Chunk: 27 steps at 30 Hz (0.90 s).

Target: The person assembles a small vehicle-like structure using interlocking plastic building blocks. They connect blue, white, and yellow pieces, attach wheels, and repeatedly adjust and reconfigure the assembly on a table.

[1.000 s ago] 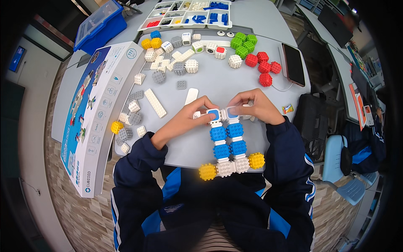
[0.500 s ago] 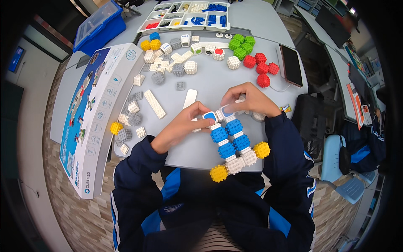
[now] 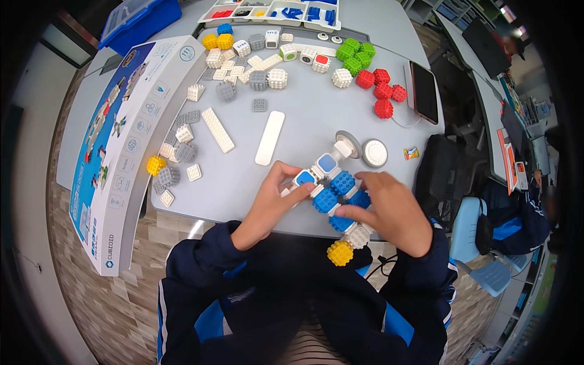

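Observation:
A model built of knobbly cube blocks (image 3: 325,201) spans both my hands, over the near edge of the table. It has two rows of blue cubes, white cubes and a yellow cube (image 3: 340,253) at its near end. My left hand (image 3: 267,205) pinches the white cube with a blue face (image 3: 304,177) at its far left corner. Curled round the blue cubes on the right side is my right hand (image 3: 394,214), hiding part of the model. Beyond the far end stands a tilted grey-and-white wheel (image 3: 348,145), with a round white wheel (image 3: 375,153) beside it.
Two long white plates (image 3: 269,138) lie left of the model. Farther back are red cubes (image 3: 382,91), green cubes (image 3: 354,56), grey and white blocks, and a phone (image 3: 422,92). A big box (image 3: 118,152) leans along the table's left; a parts tray (image 3: 298,13) sits at the back.
My right hand has moved from the far end down to the blue cubes on the model's right side. The wheels it covered now show. The view has shifted slightly.

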### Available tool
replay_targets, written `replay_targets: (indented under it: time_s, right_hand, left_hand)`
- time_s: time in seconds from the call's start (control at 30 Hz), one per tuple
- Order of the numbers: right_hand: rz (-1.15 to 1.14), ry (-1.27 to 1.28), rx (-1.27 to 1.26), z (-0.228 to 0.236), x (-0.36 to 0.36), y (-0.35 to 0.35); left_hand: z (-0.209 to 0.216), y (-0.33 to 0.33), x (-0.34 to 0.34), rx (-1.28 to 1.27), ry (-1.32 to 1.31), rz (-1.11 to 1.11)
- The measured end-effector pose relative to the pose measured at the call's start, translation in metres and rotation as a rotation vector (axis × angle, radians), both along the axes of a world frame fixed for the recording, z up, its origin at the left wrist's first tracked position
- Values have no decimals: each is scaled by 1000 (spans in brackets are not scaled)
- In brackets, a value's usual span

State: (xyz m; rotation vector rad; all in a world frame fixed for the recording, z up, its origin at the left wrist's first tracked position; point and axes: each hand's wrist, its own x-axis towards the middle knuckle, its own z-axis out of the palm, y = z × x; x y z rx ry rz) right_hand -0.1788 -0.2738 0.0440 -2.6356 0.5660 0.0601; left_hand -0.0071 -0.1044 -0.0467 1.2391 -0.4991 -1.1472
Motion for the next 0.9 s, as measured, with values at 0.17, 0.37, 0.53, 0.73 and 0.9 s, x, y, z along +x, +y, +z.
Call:
replay_targets:
  time_s: [0.17, 0.37, 0.53, 0.73, 0.9]
  right_hand:
    - [-32, 49, 159, -20, 3, 13]
    - [-40, -16, 298, -21, 3, 12]
    - [3, -45, 273, -18, 5, 12]
    - [50, -58, 224, -18, 5, 10]
    - [67, -59, 228, -18, 7, 8]
  left_hand:
    - [0, 10, -19, 20, 23, -4]
    - [2, 20, -29, -7, 72, 34]
    - [8, 27, -29, 28, 311, 11]
    - [7, 30, -30, 27, 251, -33]
    - [4, 30, -26, 31, 224, -108]
